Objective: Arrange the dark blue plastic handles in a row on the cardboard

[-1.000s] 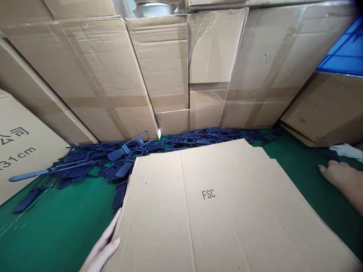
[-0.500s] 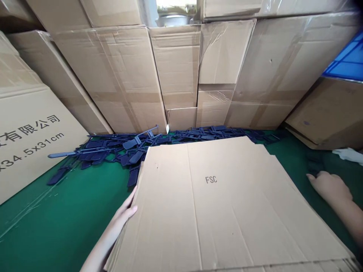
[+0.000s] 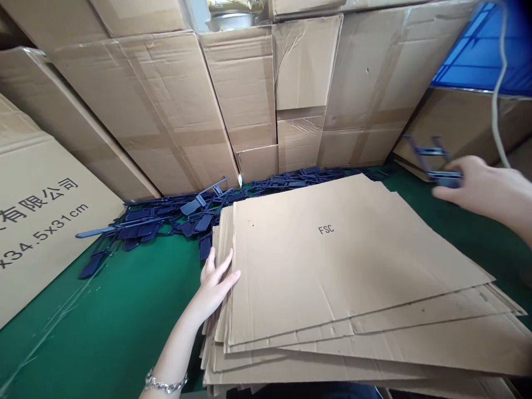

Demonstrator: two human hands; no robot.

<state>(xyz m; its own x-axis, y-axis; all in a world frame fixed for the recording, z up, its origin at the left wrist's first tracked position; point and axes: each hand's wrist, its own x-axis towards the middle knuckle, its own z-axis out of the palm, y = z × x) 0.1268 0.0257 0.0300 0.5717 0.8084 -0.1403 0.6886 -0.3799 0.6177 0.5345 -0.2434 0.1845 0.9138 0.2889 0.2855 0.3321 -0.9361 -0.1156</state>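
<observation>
A stack of flat cardboard sheets [image 3: 332, 260], the top one printed "FSC", lies on the green table surface [image 3: 103, 321] in front of me. My left hand [image 3: 215, 282] rests against the stack's left edge, thumb on the top sheet and fingers spread. My right hand [image 3: 486, 188] is raised at the right, above the table, pinching a dark blue plastic part [image 3: 436, 160] that sticks out to the left of the fingers. A bracelet sits on my left wrist.
A heap of dark blue plastic parts [image 3: 166, 219] lies along the back of the table. Stacked cardboard boxes [image 3: 166, 111] wall the far side; a printed box [image 3: 37, 221] stands at left. A blue crate [image 3: 477, 55] sits upper right, with a light cord hanging beside it.
My right hand has lifted off the table with a blue plastic part in its fingers. My left hand has slid forward along the stack's left edge. The view has pulled back, showing the layered sheets.
</observation>
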